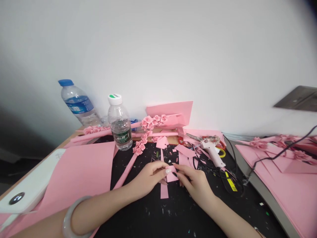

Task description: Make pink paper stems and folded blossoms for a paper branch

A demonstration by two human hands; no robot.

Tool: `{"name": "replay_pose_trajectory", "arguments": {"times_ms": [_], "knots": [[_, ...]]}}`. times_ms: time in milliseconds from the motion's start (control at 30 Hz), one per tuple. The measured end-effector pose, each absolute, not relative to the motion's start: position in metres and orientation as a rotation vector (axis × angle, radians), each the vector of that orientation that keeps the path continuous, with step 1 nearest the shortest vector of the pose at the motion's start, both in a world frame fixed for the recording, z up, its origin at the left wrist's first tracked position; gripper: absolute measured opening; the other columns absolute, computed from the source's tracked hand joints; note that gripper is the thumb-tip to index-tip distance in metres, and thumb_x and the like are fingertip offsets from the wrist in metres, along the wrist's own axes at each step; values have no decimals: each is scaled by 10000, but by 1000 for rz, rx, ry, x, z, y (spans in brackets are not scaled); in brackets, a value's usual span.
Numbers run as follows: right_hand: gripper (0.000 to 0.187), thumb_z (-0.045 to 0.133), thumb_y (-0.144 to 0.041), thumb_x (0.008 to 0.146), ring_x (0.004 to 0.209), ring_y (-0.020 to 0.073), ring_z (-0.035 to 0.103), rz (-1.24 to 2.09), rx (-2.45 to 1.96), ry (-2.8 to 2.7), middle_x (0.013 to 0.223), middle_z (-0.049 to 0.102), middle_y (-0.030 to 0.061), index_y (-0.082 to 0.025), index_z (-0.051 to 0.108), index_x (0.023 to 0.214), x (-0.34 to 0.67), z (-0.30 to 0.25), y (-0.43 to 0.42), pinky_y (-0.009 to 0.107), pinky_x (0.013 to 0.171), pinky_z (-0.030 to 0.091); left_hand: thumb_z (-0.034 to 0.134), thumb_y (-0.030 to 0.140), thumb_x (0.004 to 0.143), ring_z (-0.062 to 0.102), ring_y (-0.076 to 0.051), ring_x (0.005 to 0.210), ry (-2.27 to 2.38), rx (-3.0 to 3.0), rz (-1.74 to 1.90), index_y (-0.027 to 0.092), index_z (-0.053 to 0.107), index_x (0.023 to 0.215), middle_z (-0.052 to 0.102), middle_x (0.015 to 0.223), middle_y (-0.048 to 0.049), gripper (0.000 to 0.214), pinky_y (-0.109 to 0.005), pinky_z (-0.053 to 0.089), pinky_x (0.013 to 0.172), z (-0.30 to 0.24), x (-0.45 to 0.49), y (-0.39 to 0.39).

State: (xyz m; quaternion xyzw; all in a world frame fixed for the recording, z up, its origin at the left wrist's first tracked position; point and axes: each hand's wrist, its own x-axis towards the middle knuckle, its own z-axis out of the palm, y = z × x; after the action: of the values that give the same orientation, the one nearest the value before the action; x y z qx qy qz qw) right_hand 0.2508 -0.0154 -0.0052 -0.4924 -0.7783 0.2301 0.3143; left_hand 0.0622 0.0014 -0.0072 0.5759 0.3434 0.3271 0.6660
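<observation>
A small piece of pink paper [172, 177] is held between my two hands above the black mat [138, 215]. My left hand [153, 173] pinches its left side, the thumb lying on top. From the other side my right hand [194, 178] grips the paper's right edge with thumb and fingers. Beneath them a narrow pink paper strip [164, 191] lies on the mat. Behind my left hand, a rolled pink paper stem [127, 168] carries folded paper roses [141, 145].
A glue gun [212, 152] and scissors [194, 137] lie right of centre among paper scraps and a black cable. Two water bottles, one white-capped [120, 127] and one blue-capped [80, 105], stand at the back left. A large pink sheet [84, 172] and a white device [32, 181] lie left.
</observation>
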Motion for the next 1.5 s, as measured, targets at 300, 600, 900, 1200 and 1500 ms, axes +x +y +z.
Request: {"name": "replay_pose_trajectory", "arguments": {"times_ms": [300, 600, 900, 1200, 1500], "knots": [[243, 482, -245, 864, 541, 147, 639, 526, -1268, -2106, 715, 711, 37, -176, 654, 1022, 252, -6, -17, 246, 571, 525, 552, 398, 817, 603, -189, 855, 782, 1270, 680, 136, 604, 954, 613, 860, -38, 300, -344, 520, 758, -11, 62, -1], [300, 426, -159, 833, 486, 112, 543, 605, -1278, -2040, 627, 609, -2, -140, 576, 1092, 249, -3, -20, 213, 503, 461, 471, 328, 861, 686, -218, 782, 775, 1266, 599, 139, 545, 942, 624, 765, -27, 218, -345, 526, 720, 3, 60, 0], [266, 376, -169, 831, 424, 113, 523, 969, -1239, -1768, 489, 497, -62, -151, 537, 1042, 241, -4, -24, 216, 456, 437, 505, 340, 835, 656, -186, 839, 955, 1455, 485, 190, 542, 1131, 648, 1066, -85, 334, -296, 500, 701, 34, 20, -2], [260, 392, -154, 836, 415, 115, 515, 725, -1281, -1777, 496, 528, -45, -155, 569, 1027, 245, -5, -23, 216, 444, 428, 535, 396, 822, 624, -204, 856, 936, 1371, 782, 144, 509, 1157, 638, 970, -94, 420, -312, 507, 695, 19, 63, 7], [274, 460, -83, 761, 491, 118, 538, 348, -1288, -1864, 711, 649, 32, -153, 607, 981, 249, -7, -18, 230, 488, 465, 620, 328, 779, 612, -227, 901, 838, 1385, 816, 140, 395, 1339, 645, 1015, -89, 632, -347, 507, 770, 3, 88, -3]]}}
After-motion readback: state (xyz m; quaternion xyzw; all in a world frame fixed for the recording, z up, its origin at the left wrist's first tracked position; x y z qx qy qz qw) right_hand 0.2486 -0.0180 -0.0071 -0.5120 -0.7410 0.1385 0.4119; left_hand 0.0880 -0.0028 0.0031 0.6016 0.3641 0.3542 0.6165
